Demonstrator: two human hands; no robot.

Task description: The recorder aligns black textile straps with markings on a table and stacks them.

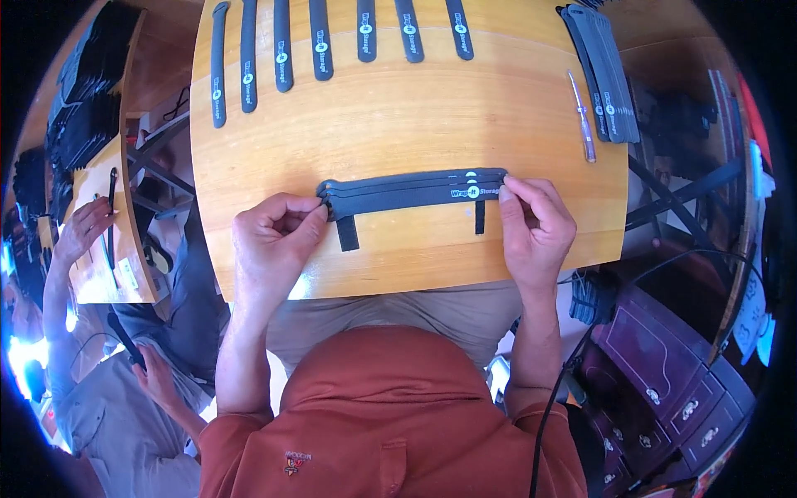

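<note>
A small stack of dark grey storage straps point(407, 194) lies crosswise in front of me near the table's front edge. My left hand point(281, 236) pinches the stack's left end, where the rounded strap ends show. At the right end, my right hand point(535, 222) grips the stack between thumb and fingers. The straps are slightly fanned, so their edges show one behind another. Two short black strips, a left one point(348, 233) and a right one point(480, 217), stick out from under the stack toward me.
Several single straps point(322, 41) lie in a row along the table's far side. A screwdriver point(584, 124) with a clear handle lies at the right, beside a pile of straps point(606, 83). At the left, another person's hand point(85, 226) rests on a neighbouring table. A dark red drawer cabinet point(664, 382) stands at lower right.
</note>
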